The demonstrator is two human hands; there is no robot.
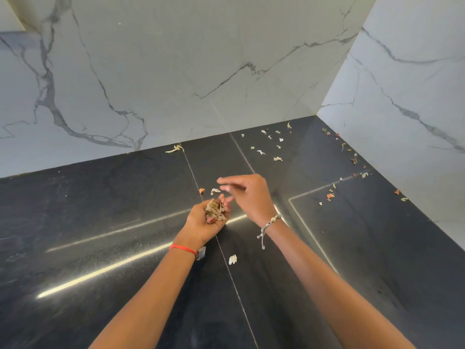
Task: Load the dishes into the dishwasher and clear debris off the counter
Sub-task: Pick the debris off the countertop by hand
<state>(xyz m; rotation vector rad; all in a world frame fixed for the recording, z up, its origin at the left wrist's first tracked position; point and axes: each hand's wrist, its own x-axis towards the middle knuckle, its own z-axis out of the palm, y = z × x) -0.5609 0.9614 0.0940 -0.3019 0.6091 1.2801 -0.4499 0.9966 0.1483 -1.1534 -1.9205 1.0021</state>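
Where the debris [214, 212] is: heaped in the left hand [201, 224], over the middle of the counter [100, 210].
Left hand: palm up, fingers curled into a cup round the heap.
Right hand [247, 195]: just beyond the left one, fingers loosely spread and kinda blurry, not gripping anything I can make out.
Loose scraps [273, 147]: mostly in the far right corner and along the right wall, plus one white bit [232, 259] near, between the forearms.
Counter: black, shiny.
Walls [176, 71]: white marble.
Wrists: red thread [183, 248] on the left, silver bracelet [270, 224] on the right.

Black counter [100, 222], grey-veined white marble wall [163, 71]
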